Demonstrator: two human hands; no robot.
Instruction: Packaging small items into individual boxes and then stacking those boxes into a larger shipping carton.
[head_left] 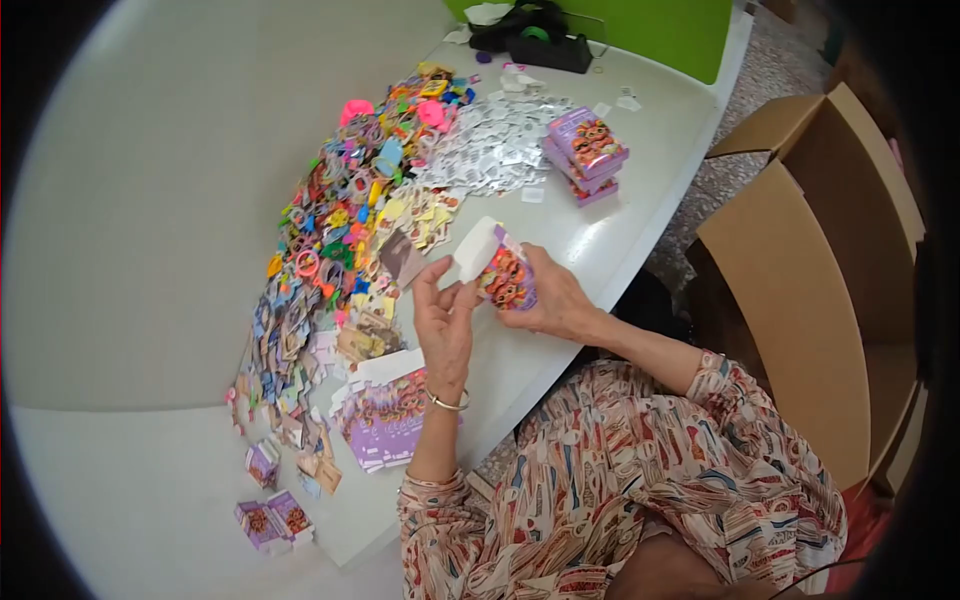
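My right hand (560,300) grips a small purple carton (508,280) with colourful printed figures. Its white end flap (476,250) stands open toward the far left. Close by its lower left side is my left hand (444,325), fingers drawn together, a bracelet on the wrist. A flat grey-brown card (402,258) appears to be caught at that hand's fingertips, though the exact contact is hard to see. Beneath and beyond the card lie cream-coloured printed cards (425,218). Flattened purple cartons (388,420) lie in a fanned stack beside my left forearm.
A long heap of small colourful trinkets (335,215) runs along the table's left. White paper slips (505,145) and stacked purple cartons (588,145) are farther back, before a black tape dispenser (550,52). More cartons (272,520) lie front left. An open cardboard box (800,300) stands right.
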